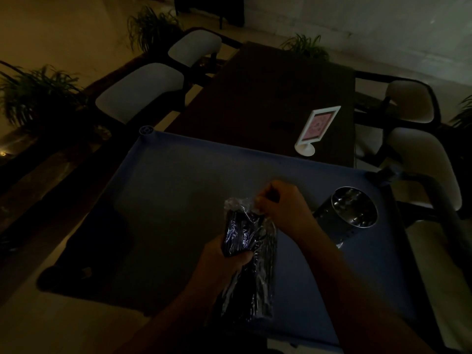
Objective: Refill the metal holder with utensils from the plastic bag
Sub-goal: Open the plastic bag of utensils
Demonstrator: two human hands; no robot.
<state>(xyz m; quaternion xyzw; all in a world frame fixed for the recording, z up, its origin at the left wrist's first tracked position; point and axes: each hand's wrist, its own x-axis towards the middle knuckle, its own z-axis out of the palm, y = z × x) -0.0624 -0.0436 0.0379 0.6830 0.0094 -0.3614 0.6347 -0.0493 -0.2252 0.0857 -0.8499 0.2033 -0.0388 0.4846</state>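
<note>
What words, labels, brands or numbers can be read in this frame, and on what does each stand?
Nothing is legible in this frame.
The table sign: a pink card in a white frame, its print too small and dim to read.
The plastic bag: no print shows.
The metal holder: no marking shows.

The clear plastic bag, packed with dark utensils, is held with its mouth far; the shiny metal holder is set at right.
</note>
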